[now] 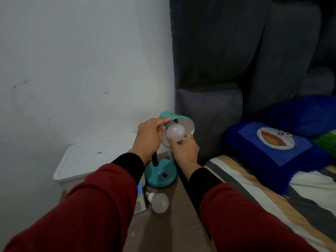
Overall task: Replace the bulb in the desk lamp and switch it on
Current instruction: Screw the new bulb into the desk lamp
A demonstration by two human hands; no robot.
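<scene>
A white wall [81, 60] fills the left half, and a grey padded headboard [236, 51] stands to its right. Below the headboard lies a bed [272, 197] with a striped sheet, and on it a blue pillow [276, 148] with a cartoon face, another blue cushion [305, 115] behind it. Against the wall sits a white lidded box [87, 160], and between box and bed runs a narrow wooden table [172, 224]. Both arms in red sleeves with black cuffs reach forward over the table. On the table stands a teal lamp [161, 174], its round base near the far end, a black neck rising to a shade [183, 122] tilted toward the camera. The left hand [149, 137] grips the rear rim of the shade, thumb on top and fingers curled beneath. The right hand [183, 150] holds a white bulb [175, 132] from below, fingertips pinching round its globe, at the mouth of the shade; whether its base sits in the socket cannot be told. A second bulb [159, 202] lies on its side on the table, just before the lamp base, screw cap pointing toward the left arm. Beside it, partly hidden under the left sleeve, a blue-and-white carton [141, 199] stands at the table's left edge.
</scene>
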